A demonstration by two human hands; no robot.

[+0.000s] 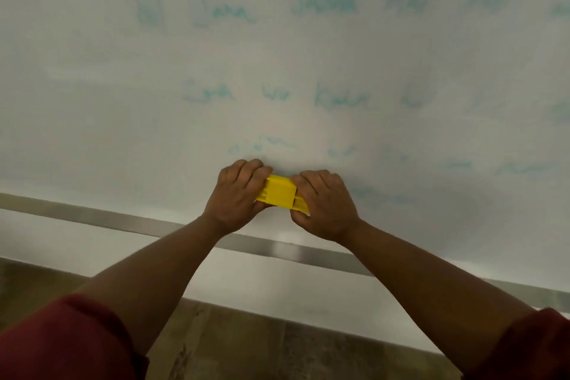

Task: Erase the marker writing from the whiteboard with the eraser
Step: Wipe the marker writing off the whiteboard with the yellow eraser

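Note:
A yellow eraser [279,192] lies flat against the whiteboard [123,102], low and near the middle. My left hand [236,196] grips its left end with curled fingers. My right hand [324,205] grips its right end the same way. Faint, smeared blue-green marker writing [324,3] runs in several rows across the board above the eraser, with more pale traces [379,194] to the right of my right hand. The eraser's underside is hidden against the board.
A grey metal rail [123,220] runs along the board's bottom edge. Below it are a white wall strip [262,284] and a brownish floor [246,348]. My dark red sleeves [68,342] fill the bottom corners.

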